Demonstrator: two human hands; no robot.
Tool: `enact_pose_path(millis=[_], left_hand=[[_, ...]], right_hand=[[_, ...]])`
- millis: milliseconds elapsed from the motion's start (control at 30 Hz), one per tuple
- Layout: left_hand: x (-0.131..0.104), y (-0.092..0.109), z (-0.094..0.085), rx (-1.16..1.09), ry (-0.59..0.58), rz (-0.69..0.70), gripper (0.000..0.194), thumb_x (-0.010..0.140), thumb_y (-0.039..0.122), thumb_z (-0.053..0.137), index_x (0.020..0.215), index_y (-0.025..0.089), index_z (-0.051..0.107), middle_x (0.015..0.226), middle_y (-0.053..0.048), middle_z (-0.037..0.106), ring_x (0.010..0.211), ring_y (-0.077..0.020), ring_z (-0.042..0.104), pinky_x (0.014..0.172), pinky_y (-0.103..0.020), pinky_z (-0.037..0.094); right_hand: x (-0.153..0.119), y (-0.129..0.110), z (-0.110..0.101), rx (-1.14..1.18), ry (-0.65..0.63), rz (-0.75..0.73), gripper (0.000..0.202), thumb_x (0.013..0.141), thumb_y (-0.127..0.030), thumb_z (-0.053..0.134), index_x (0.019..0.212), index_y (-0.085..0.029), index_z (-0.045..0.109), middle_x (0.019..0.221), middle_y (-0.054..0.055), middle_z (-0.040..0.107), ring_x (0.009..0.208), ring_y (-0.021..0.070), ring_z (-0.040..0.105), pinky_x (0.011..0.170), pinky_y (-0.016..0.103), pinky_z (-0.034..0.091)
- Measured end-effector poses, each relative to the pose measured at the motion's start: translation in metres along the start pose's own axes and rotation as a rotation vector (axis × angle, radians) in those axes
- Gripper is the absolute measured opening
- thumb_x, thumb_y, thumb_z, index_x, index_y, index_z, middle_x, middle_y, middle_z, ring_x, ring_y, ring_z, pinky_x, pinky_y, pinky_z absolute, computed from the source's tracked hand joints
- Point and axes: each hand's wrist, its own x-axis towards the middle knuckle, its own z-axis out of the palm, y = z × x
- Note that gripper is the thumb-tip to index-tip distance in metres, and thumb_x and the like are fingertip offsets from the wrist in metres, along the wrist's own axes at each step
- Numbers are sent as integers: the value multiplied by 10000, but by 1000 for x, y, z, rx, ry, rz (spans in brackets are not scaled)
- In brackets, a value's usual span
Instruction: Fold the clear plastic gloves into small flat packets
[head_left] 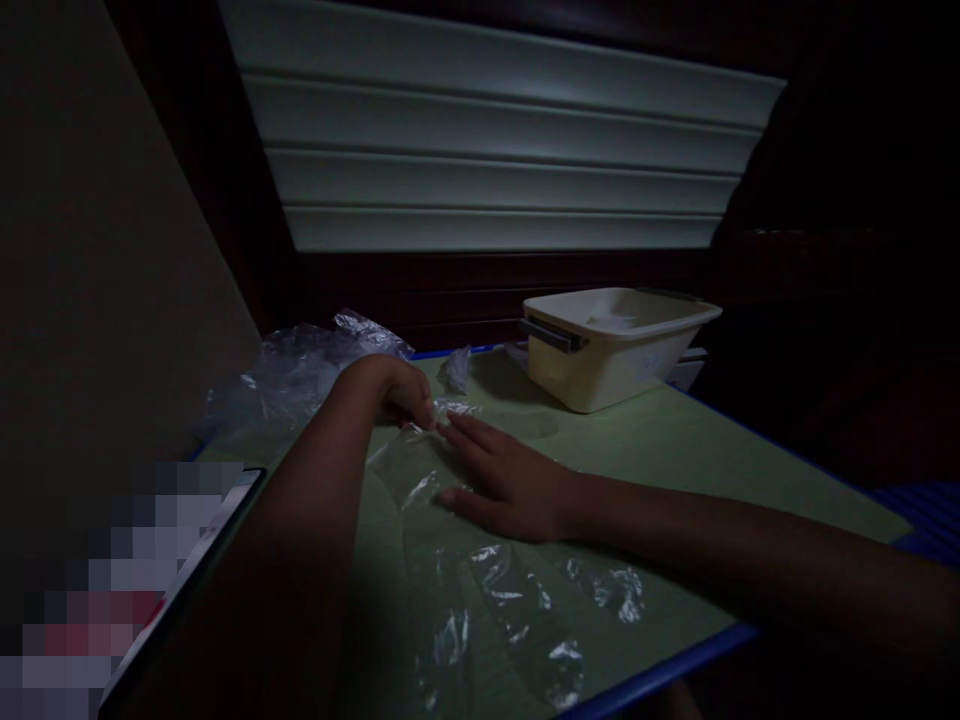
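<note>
A clear plastic glove (487, 590) lies spread on the green tabletop, its finger-like strips pointing toward the near edge. My left hand (405, 392) is bent at the wrist, its fingers closed in a pinch on the far end of the clear plastic. Just right of it, my right hand (506, 480) rests palm down on the plastic, fingers stretched out and thumb apart. The fingertips of both hands nearly meet. A small crumpled piece of plastic (456, 370) sits beyond my hands.
A cream plastic basket (600, 365) with grey handles stands at the back right. Crumpled clear plastic (289, 375) is heaped at the back left. The green table (720, 450) has a blue edge. A flat device with a blurred screen (180, 560) is at the near left.
</note>
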Motion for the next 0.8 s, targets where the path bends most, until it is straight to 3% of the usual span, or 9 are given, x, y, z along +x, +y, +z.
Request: enact_pose_path(millis=[100, 267, 633, 800], left_hand=[[0, -1, 0, -1, -29, -20, 278, 944, 306, 586, 1171, 145, 573, 1159, -94, 597, 975, -223, 621, 822, -410, 551], [0, -2, 0, -3, -41, -23, 278, 946, 312, 581, 1172, 149, 574, 1168, -95, 594, 984, -226, 618, 831, -414, 548], [3, -5, 2, -93, -29, 3, 282, 947, 312, 580, 1177, 148, 571, 1169, -97, 593, 983, -225, 618, 830, -415, 547], [0, 4, 5, -124, 12, -31, 295, 957, 357, 558, 1170, 154, 575, 1163, -98, 597, 972, -220, 619, 830, -409, 544]], right_hand=[[-3, 0, 7, 20, -82, 19, 742, 947, -584, 389, 1445, -34, 389, 1510, 260, 338, 1410, 364, 298, 1125, 487, 286], [-15, 14, 3, 26, -112, 103, 750, 959, -618, 290, 1476, -79, 358, 1541, 236, 281, 1431, 361, 244, 1137, 511, 245], [-95, 36, -19, 29, -184, 266, 725, 972, -576, 262, 1509, -89, 271, 1573, 186, 204, 1450, 342, 194, 1146, 592, 197], [-85, 35, -23, 53, -19, 301, 755, 950, -579, 313, 1479, -41, 329, 1548, 234, 274, 1423, 343, 283, 1131, 533, 293]])
